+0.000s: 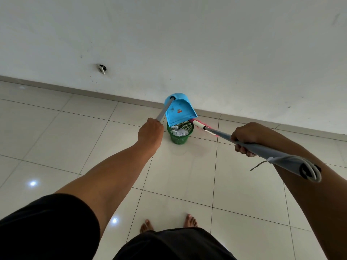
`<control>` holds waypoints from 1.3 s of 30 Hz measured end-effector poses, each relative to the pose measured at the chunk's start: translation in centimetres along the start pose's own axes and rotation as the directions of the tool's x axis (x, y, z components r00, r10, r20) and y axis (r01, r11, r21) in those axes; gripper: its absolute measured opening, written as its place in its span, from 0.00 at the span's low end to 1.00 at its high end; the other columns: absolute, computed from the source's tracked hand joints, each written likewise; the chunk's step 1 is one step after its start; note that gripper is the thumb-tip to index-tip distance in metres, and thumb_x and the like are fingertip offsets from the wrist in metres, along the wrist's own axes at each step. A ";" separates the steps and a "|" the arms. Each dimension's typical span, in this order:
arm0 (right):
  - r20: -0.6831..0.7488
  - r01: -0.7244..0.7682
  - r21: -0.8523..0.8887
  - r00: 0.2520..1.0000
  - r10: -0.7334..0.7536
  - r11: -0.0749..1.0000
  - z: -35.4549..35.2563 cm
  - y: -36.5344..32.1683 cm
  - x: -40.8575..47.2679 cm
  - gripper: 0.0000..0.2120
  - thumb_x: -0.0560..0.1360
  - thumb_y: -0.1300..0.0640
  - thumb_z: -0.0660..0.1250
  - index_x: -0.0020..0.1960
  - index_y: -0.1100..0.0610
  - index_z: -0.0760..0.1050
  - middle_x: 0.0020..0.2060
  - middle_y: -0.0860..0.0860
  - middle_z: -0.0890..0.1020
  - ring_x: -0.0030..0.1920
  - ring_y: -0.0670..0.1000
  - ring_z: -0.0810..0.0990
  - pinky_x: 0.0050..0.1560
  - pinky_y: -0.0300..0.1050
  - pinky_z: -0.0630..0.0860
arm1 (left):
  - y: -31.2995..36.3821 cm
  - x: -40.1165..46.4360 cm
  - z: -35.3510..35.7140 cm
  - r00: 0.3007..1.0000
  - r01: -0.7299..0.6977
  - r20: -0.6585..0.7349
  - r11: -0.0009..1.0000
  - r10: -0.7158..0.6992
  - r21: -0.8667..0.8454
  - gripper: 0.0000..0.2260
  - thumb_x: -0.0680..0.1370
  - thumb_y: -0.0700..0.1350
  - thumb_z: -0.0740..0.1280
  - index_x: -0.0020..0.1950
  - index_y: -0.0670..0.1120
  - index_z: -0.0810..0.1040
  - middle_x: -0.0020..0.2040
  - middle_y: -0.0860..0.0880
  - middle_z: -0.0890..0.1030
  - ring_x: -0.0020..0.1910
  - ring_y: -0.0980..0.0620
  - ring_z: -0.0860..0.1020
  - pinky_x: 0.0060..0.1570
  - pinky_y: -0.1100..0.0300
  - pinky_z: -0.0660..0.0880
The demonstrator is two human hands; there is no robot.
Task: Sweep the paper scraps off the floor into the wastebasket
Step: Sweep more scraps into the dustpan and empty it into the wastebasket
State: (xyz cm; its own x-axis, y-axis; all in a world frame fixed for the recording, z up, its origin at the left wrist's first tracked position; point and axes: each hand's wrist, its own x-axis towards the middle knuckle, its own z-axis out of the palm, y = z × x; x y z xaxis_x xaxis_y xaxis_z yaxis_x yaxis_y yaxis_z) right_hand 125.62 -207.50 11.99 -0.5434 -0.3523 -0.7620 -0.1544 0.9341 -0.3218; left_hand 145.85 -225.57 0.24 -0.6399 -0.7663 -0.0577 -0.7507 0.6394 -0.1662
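Left hand [150,132] grips the blue dustpan's [179,112] pole, tipping its lip over the green wastebasket [179,132], paper scraps [179,132] inside; right hand [246,138] clasps the broom handle [266,150], head beside the basket.

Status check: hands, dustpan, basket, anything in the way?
Left hand grips dustpan handle, pan tipped over basket. Right hand grips broom. Scraps in basket. Nothing blocking.

A sky-blue dustpan [180,111] tips above a green mesh wastebasket [180,133] holding white paper scraps [179,132], beside a pink-headed, grey-handled broom [262,149], on glossy off-white floor tiles [187,166].
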 end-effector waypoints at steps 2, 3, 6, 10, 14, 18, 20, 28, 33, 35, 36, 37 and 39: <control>0.004 -0.012 0.011 1.000 0.012 1.000 -0.1 0.0 -0.4 0.10 0.76 0.60 0.60 0.39 0.65 0.73 0.22 0.55 0.76 0.20 0.50 0.72 0.26 0.38 0.68 | -0.2 0.1 -0.2 1.000 0.005 0.001 1.000 -0.005 0.000 0.17 0.80 0.42 0.65 0.67 0.37 0.71 0.51 0.43 0.76 0.45 0.49 0.80 0.43 0.59 0.78; 0.001 -0.011 0.025 1.000 0.011 1.000 -0.1 0.0 -0.6 0.10 0.76 0.61 0.60 0.39 0.65 0.72 0.22 0.55 0.76 0.18 0.50 0.71 0.25 0.38 0.67 | -0.3 0.1 -0.2 1.000 0.009 -0.001 1.000 -0.009 0.002 0.17 0.80 0.42 0.65 0.67 0.38 0.71 0.51 0.44 0.76 0.45 0.50 0.80 0.43 0.59 0.78; -0.014 0.008 0.057 1.000 -0.007 0.998 -0.2 0.0 -1.3 0.09 0.76 0.62 0.60 0.40 0.65 0.72 0.26 0.57 0.76 0.16 0.49 0.71 0.22 0.35 0.66 | -0.7 0.4 -0.8 1.000 0.030 0.001 1.000 -0.030 0.007 0.15 0.79 0.42 0.66 0.64 0.38 0.73 0.49 0.44 0.76 0.43 0.50 0.79 0.40 0.60 0.77; 0.049 -0.039 0.072 0.998 0.036 0.997 -1.0 -0.4 -2.6 0.12 0.79 0.59 0.58 0.39 0.64 0.70 0.30 0.56 0.73 0.17 0.48 0.70 0.18 0.32 0.64 | -0.9 1.1 -2.3 0.994 0.102 0.049 0.993 -0.099 -0.051 0.13 0.78 0.40 0.68 0.61 0.39 0.76 0.48 0.44 0.78 0.45 0.48 0.79 0.42 0.58 0.79; 0.004 0.039 0.088 0.999 -0.040 0.995 -2.5 -0.9 -3.9 0.08 0.78 0.61 0.59 0.43 0.65 0.72 0.31 0.57 0.74 0.23 0.50 0.69 0.22 0.35 0.65 | -1.0 2.2 -4.9 0.980 0.196 0.074 0.967 -0.186 -0.163 0.11 0.75 0.37 0.69 0.57 0.40 0.78 0.42 0.46 0.77 0.45 0.47 0.80 0.37 0.58 0.77; 0.009 0.076 0.047 0.997 -0.077 0.996 -3.6 -2.3 -5.4 0.08 0.78 0.60 0.57 0.48 0.64 0.72 0.31 0.56 0.73 0.25 0.49 0.68 0.21 0.35 0.64 | -1.8 2.9 -7.7 0.962 0.270 0.108 0.911 -0.249 -0.312 0.10 0.73 0.39 0.70 0.53 0.40 0.76 0.45 0.45 0.79 0.46 0.46 0.80 0.41 0.57 0.76; 0.025 0.079 0.012 0.997 -0.079 0.997 -3.7 -3.4 -6.2 0.08 0.79 0.60 0.55 0.49 0.63 0.70 0.31 0.55 0.72 0.22 0.48 0.69 0.19 0.34 0.64 | -2.6 3.1 -8.9 0.938 0.347 0.162 0.855 -0.308 -0.385 0.06 0.74 0.40 0.70 0.47 0.41 0.74 0.42 0.46 0.79 0.41 0.48 0.78 0.37 0.59 0.73; 0.069 0.274 -0.051 0.960 -0.270 0.960 -2.4 -7.8 -8.6 0.07 0.80 0.61 0.55 0.48 0.64 0.69 0.30 0.55 0.70 0.18 0.47 0.68 0.17 0.31 0.63 | -6.8 -0.2 -10.1 0.766 0.609 0.408 0.359 -0.497 -0.707 0.08 0.77 0.39 0.62 0.39 0.39 0.71 0.33 0.43 0.74 0.34 0.48 0.75 0.39 0.59 0.74; 0.172 0.382 -0.054 0.914 -0.368 0.923 1.3 -11.7 -9.7 0.05 0.79 0.61 0.55 0.46 0.60 0.68 0.28 0.53 0.69 0.15 0.45 0.65 0.16 0.31 0.60 | -10.5 -4.6 -8.7 0.664 0.632 0.537 0.008 -0.520 -0.775 0.07 0.77 0.37 0.60 0.40 0.40 0.72 0.18 0.46 0.73 0.24 0.49 0.74 0.37 0.63 0.75; 0.225 0.425 -0.117 0.892 -0.393 0.898 4.0 -13.7 -10.2 0.05 0.78 0.60 0.55 0.46 0.61 0.68 0.27 0.53 0.69 0.16 0.46 0.65 0.16 0.32 0.60 | -12.7 -7.2 -7.5 0.618 0.651 0.577 -0.063 -0.534 -0.756 0.09 0.76 0.36 0.60 0.36 0.41 0.71 0.12 0.50 0.68 0.20 0.51 0.73 0.31 0.66 0.74; 0.255 0.448 -0.131 0.877 -0.406 0.885 5.3 -14.5 -10.3 0.06 0.78 0.60 0.56 0.45 0.61 0.68 0.26 0.53 0.69 0.16 0.46 0.65 0.16 0.32 0.60 | -13.4 -8.4 -7.0 0.578 0.667 0.601 -0.106 -0.551 -0.738 0.08 0.76 0.36 0.59 0.36 0.40 0.71 0.13 0.48 0.69 0.24 0.49 0.74 0.34 0.65 0.74; 0.295 0.476 -0.153 0.859 -0.420 0.866 7.2 -15.5 -10.5 0.06 0.78 0.60 0.56 0.45 0.62 0.69 0.26 0.54 0.70 0.16 0.46 0.65 0.16 0.32 0.60 | -14.6 -10.1 -6.2 0.533 0.673 0.616 -0.150 -0.580 -0.724 0.07 0.75 0.36 0.59 0.37 0.39 0.72 0.15 0.47 0.71 0.29 0.48 0.73 0.37 0.62 0.74; 0.354 0.517 -0.187 0.829 -0.434 0.835 11.1 -17.2 -10.7 0.08 0.77 0.60 0.56 0.44 0.63 0.70 0.25 0.55 0.71 0.18 0.48 0.65 0.17 0.32 0.60 | -16.7 -13.2 -4.3 0.474 0.703 0.645 -0.183 -0.599 -0.687 0.07 0.73 0.35 0.58 0.36 0.38 0.73 0.17 0.45 0.72 0.32 0.46 0.72 0.39 0.59 0.73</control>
State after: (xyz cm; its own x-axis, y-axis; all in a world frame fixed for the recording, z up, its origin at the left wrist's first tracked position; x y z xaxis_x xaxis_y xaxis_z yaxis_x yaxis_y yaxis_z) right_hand 143.21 -220.42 19.41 -0.0914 -0.7173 -0.6907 -0.5645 0.6087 -0.5575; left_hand 166.14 -225.86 8.02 0.2520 -0.7872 -0.5629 -0.4249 -0.6126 0.6665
